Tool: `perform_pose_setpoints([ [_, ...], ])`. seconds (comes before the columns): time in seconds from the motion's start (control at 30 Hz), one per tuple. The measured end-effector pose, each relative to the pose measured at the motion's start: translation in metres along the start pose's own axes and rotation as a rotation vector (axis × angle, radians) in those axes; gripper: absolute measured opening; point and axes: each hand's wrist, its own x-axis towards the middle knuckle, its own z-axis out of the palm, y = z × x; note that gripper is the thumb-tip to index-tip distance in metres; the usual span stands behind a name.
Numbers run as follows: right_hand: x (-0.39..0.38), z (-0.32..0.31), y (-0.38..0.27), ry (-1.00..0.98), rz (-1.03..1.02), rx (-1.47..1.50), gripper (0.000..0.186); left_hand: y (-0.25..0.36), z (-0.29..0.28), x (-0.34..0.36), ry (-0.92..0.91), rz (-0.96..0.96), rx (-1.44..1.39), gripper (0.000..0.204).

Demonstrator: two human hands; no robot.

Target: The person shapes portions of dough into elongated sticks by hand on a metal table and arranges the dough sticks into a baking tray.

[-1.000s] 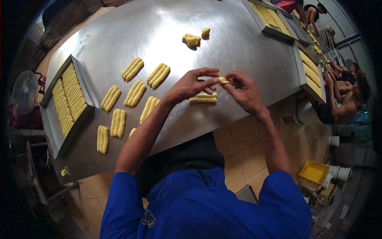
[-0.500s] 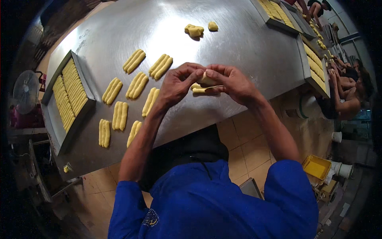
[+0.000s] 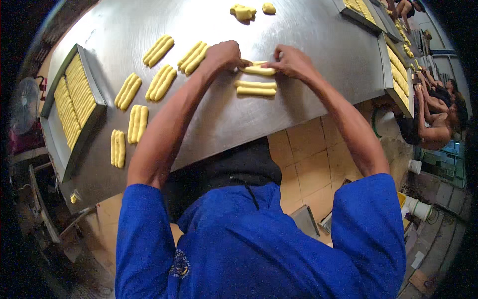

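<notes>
My left hand (image 3: 224, 56) and my right hand (image 3: 291, 62) grip opposite ends of a pale yellow dough strip (image 3: 258, 70) at the steel table (image 3: 328, 65), fingers curled and pinched. Just below it lies a pair of parallel dough rolls (image 3: 256, 89). Left of my hands are several groups of rolls side by side, such as one (image 3: 161, 82) near the middle and another (image 3: 117, 148) nearer the front edge; my left forearm hides part of this area. Beyond my hands sit a lumpy dough piece (image 3: 243, 12) and a smaller piece (image 3: 269, 8).
A metal tray (image 3: 98, 93) of dough rows stands at the left, a second tray (image 3: 409, 97) at the right edge, others behind it. People (image 3: 433, 127) work along the right. A fan (image 3: 24, 106) stands left; buckets (image 3: 416, 166) sit on the tiled floor (image 3: 303, 174).
My hands have moved apart from the short piece they met around, with a longer strip now between them, above the lying pair. The view has shifted, so the table appears higher.
</notes>
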Motion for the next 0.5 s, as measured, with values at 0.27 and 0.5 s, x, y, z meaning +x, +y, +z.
perform_pose_setpoints([
  [0.27, 0.012, 0.012, 0.056, -0.095, -0.06, 0.399, 0.039, -0.005, 0.002, -0.002, 0.036, 0.134, -0.178, 0.039],
  [0.5, 0.013, 0.007, 0.03, -0.014, -0.171, 0.251, 0.042, -0.004, 0.001, 0.015, 0.023, 0.095, 0.004, 0.074],
])
